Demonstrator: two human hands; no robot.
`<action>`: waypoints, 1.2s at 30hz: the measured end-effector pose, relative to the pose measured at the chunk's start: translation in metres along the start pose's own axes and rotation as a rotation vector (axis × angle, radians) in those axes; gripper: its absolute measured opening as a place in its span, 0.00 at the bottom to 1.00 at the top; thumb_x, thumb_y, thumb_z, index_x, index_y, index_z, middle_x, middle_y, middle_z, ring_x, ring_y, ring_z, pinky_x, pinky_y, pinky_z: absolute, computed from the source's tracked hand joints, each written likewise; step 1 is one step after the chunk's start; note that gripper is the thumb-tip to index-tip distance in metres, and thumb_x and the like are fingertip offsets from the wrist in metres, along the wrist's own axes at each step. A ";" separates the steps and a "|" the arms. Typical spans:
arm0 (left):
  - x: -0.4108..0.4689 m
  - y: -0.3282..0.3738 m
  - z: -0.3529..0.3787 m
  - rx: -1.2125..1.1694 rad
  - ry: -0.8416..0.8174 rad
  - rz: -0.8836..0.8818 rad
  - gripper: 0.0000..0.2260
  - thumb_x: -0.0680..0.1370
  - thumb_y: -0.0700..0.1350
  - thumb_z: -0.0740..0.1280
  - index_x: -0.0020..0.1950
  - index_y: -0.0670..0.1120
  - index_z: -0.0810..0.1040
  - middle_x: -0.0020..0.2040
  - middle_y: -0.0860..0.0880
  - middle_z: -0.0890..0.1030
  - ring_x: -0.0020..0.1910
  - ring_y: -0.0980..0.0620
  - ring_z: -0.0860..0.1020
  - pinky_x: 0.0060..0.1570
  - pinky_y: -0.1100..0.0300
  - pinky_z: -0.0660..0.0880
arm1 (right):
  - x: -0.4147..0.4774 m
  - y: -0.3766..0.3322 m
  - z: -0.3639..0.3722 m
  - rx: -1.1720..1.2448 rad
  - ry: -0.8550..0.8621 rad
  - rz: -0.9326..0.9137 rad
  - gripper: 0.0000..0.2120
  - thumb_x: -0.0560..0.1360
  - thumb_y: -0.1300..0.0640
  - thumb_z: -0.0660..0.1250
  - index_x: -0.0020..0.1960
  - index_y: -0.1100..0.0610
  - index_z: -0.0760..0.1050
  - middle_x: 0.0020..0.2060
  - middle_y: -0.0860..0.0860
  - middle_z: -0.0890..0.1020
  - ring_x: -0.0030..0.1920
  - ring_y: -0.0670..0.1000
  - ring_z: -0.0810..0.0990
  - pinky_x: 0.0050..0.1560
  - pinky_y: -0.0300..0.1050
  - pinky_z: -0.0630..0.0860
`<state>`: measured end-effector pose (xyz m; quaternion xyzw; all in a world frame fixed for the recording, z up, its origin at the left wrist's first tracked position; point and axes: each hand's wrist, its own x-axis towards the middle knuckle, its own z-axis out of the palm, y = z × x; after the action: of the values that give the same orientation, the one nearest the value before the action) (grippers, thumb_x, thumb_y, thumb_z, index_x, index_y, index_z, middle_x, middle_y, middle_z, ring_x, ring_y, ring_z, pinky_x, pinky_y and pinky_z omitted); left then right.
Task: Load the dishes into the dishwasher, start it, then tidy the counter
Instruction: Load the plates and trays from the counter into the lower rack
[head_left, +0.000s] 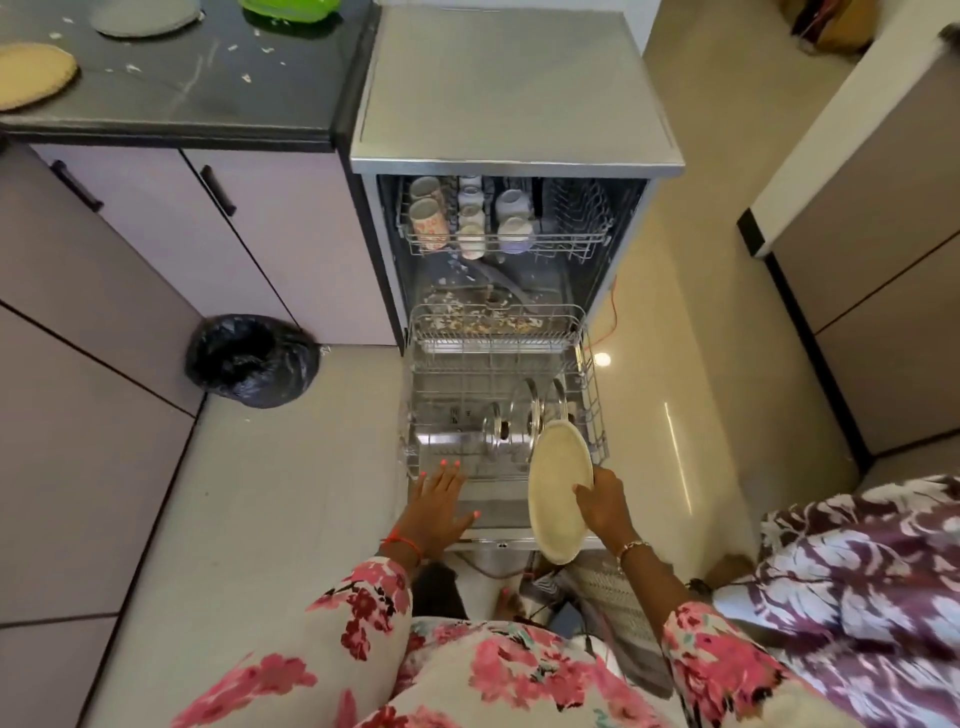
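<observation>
The dishwasher (514, 88) stands open with its lower rack (595, 395) pulled out over the door. My right hand (602, 501) grips a cream plate (558, 488) by its edge, held upright over the rack's near right corner. My left hand (441, 499) rests flat with fingers spread at the rack's front edge, holding nothing. Steel lids (498, 428) stand in the lower rack. Several cups (428, 221) fill the upper rack (582, 241). Food scraps lie on the tub floor (488, 317).
The dark counter (171, 88) at left carries a tan plate (31, 75), a grey plate (143, 18), a green item (291, 10) and scattered crumbs. A black bin bag (252, 358) sits on the floor left of the dishwasher. Patterned cloth (862, 582) lies at right.
</observation>
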<state>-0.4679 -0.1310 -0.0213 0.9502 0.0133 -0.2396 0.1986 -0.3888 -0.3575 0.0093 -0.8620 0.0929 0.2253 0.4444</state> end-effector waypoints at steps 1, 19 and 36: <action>0.005 0.004 0.000 0.002 0.003 0.005 0.47 0.63 0.68 0.35 0.77 0.44 0.51 0.78 0.47 0.47 0.77 0.48 0.42 0.73 0.49 0.39 | 0.005 0.002 -0.007 0.005 0.006 0.000 0.11 0.74 0.72 0.59 0.55 0.71 0.74 0.44 0.56 0.75 0.45 0.54 0.73 0.30 0.34 0.65; 0.171 -0.028 -0.058 -0.031 0.012 0.016 0.55 0.61 0.76 0.26 0.76 0.42 0.51 0.78 0.45 0.49 0.77 0.47 0.44 0.74 0.49 0.39 | 0.167 -0.066 -0.031 -0.011 0.059 0.006 0.10 0.74 0.70 0.60 0.54 0.72 0.75 0.48 0.64 0.80 0.46 0.59 0.77 0.43 0.47 0.74; 0.388 -0.179 -0.001 -0.083 0.136 -0.281 0.33 0.79 0.54 0.57 0.76 0.41 0.46 0.77 0.44 0.45 0.76 0.46 0.44 0.74 0.47 0.45 | 0.436 -0.068 0.052 -0.277 0.193 -0.150 0.15 0.79 0.65 0.56 0.63 0.70 0.67 0.48 0.63 0.78 0.41 0.53 0.74 0.36 0.37 0.69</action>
<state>-0.1459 0.0069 -0.2652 0.9440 0.1696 -0.1996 0.2008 0.0043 -0.2583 -0.1729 -0.9372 0.0386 0.1181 0.3258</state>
